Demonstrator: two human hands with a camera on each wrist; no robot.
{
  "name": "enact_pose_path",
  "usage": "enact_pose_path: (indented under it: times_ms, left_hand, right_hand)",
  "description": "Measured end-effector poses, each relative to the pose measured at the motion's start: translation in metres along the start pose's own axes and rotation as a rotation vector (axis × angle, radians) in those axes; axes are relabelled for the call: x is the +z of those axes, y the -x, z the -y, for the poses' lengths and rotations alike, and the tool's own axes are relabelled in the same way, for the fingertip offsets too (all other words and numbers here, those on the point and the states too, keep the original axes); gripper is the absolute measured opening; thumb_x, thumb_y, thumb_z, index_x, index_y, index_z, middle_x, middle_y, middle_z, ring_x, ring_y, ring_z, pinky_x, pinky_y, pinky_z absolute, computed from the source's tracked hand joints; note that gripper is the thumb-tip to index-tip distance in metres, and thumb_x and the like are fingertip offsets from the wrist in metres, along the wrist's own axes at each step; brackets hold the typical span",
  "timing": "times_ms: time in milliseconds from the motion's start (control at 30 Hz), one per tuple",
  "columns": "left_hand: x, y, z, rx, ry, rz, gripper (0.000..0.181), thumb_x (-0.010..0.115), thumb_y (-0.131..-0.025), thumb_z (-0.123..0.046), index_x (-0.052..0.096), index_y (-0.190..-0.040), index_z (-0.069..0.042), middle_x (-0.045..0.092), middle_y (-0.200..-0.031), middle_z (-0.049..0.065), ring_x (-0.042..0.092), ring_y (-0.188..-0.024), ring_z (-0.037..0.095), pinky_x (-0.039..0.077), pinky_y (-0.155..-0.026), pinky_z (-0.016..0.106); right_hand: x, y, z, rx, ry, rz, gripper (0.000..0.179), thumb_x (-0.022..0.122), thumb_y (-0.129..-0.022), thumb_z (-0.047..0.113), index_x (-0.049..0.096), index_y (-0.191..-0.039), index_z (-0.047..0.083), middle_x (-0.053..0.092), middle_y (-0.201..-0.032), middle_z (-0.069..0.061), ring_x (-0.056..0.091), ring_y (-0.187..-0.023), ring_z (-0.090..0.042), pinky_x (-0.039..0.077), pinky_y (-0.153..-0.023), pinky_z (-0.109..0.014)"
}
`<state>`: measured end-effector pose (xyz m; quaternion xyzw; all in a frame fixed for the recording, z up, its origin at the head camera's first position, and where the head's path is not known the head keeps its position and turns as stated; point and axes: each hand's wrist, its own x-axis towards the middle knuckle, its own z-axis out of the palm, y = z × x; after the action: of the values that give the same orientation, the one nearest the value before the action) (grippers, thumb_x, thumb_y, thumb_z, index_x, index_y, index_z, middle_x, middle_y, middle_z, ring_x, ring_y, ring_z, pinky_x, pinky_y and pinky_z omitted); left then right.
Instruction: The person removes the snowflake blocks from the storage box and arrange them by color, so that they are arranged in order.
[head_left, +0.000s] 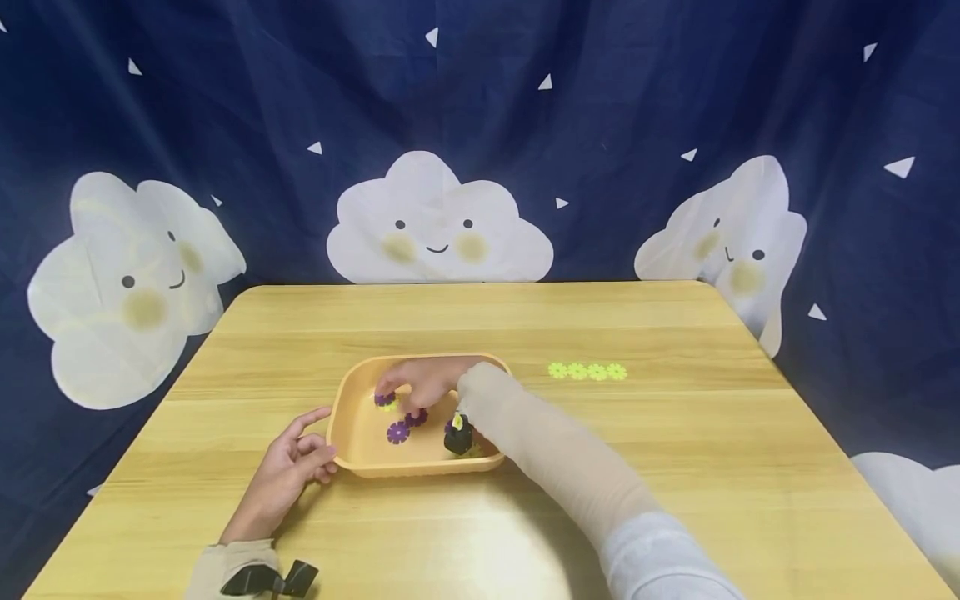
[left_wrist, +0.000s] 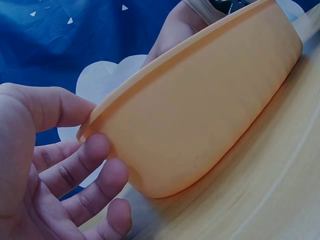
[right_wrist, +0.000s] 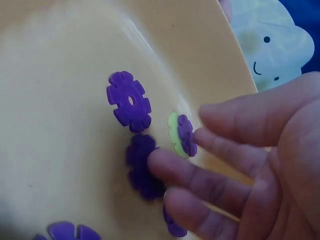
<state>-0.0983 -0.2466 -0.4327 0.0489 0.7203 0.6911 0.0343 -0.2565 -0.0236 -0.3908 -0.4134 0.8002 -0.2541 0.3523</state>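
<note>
The right hand (head_left: 429, 382) reaches into the tray (head_left: 420, 470), fingers loosely spread, pinching nothing that shows; a purple flower (right_wrist: 138, 172) lies directly under one fingertip, seemingly touching. The left hand (head_left: 291, 467), farther from it, pinches the rim, the tray's long axis running from there toward the right sleeve (head_left: 555, 454). Only the head view shows the green row (head_left: 587, 372), well to the right hand's right.

I see the left hand (head_left: 285, 467) pinching the tray (head_left: 427, 470) at its left end, thumb and fingertips on the rim. The sleeved right forearm (head_left: 555, 450) slants over the tray's right end, right hand (head_left: 427, 382) inside, fingers loosely spread.
</note>
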Motion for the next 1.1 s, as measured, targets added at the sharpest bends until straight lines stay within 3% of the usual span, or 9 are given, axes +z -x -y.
enact_pose_path:
  times_ms: [133,200,300,467,700,833,1000,1100]
  left_hand:
    - [-0.001,0.000,0.000,0.006,0.002,0.008,0.058,0.060,-0.093,0.002,0.029,-0.142,0.006,0.062,-0.084,0.006,0.062,-0.070,0.015,0.055,-0.060,0.026]
    - [-0.001,0.001,0.000,0.008,-0.001,0.011,0.058,0.060,-0.093,0.001,0.029,-0.142,0.005,0.062,-0.085,0.006,0.062,-0.071,0.015,0.055,-0.060,0.026]
    - [-0.001,0.001,-0.001,0.009,-0.010,0.008,0.058,0.060,-0.093,0.001,0.029,-0.142,0.005,0.062,-0.084,0.005,0.062,-0.071,0.015,0.055,-0.060,0.026]
    - [-0.002,0.001,-0.001,0.009,-0.012,-0.003,0.058,0.060,-0.092,0.002,0.029,-0.142,0.005,0.062,-0.083,0.004,0.062,-0.070,0.015,0.055,-0.059,0.026]
    - [-0.001,0.002,0.001,-0.002,-0.035,-0.003,0.060,0.060,-0.092,0.001,0.029,-0.143,0.005,0.062,-0.084,0.008,0.062,-0.070,0.016,0.054,-0.059,0.026]
    - [0.000,0.002,0.001,-0.006,-0.040,-0.003,0.060,0.060,-0.093,0.001,0.029,-0.143,0.004,0.062,-0.084,0.009,0.062,-0.070,0.017,0.054,-0.059,0.026]
    - [-0.001,0.001,0.001,0.001,-0.030,0.001,0.059,0.060,-0.093,0.001,0.029,-0.143,0.005,0.062,-0.083,0.006,0.062,-0.070,0.016,0.055,-0.059,0.026]
    - [-0.001,0.001,0.000,0.007,-0.024,0.004,0.058,0.059,-0.093,0.002,0.029,-0.142,0.006,0.062,-0.083,0.005,0.062,-0.070,0.015,0.055,-0.059,0.027]
  right_hand:
    - [-0.002,0.002,0.001,0.055,-0.031,0.004,0.045,0.057,-0.095,0.004,0.048,-0.139,0.009,0.054,-0.135,-0.007,0.065,-0.085,-0.017,0.052,-0.077,-0.024]
    - [-0.004,0.003,0.000,0.073,-0.034,-0.022,0.043,0.057,-0.095,0.003,0.050,-0.137,0.009,0.059,-0.126,-0.007,0.066,-0.081,-0.016,0.053,-0.071,-0.024]
    - [-0.005,0.004,-0.002,0.065,0.003,-0.060,0.041,0.058,-0.094,0.001,0.052,-0.134,0.009,0.062,-0.115,-0.005,0.064,-0.086,-0.011,0.052,-0.074,-0.021]
    - [-0.004,0.004,-0.002,0.030,0.015,-0.071,0.043,0.061,-0.091,0.000,0.053,-0.132,0.007,0.061,-0.116,-0.002,0.061,-0.095,-0.009,0.049,-0.083,-0.019]
    - [-0.001,0.004,-0.003,0.031,0.028,-0.067,0.041,0.059,-0.091,-0.003,0.055,-0.130,0.007,0.064,-0.103,-0.002,0.064,-0.086,-0.011,0.051,-0.079,-0.019]
    - [0.001,0.001,-0.004,-0.002,0.105,-0.086,0.038,0.061,-0.092,0.002,0.057,-0.129,0.010,0.062,-0.111,0.000,0.060,-0.095,-0.008,0.047,-0.085,-0.018]
    - [0.003,-0.005,-0.004,-0.026,0.211,-0.099,0.040,0.062,-0.093,0.005,0.058,-0.132,0.015,0.055,-0.135,0.000,0.057,-0.079,-0.011,0.046,-0.084,-0.018]
    - [0.003,-0.006,-0.002,-0.017,0.244,-0.087,0.039,0.062,-0.094,0.008,0.058,-0.131,0.018,0.052,-0.139,0.000,0.060,-0.092,-0.011,0.045,-0.092,-0.019]
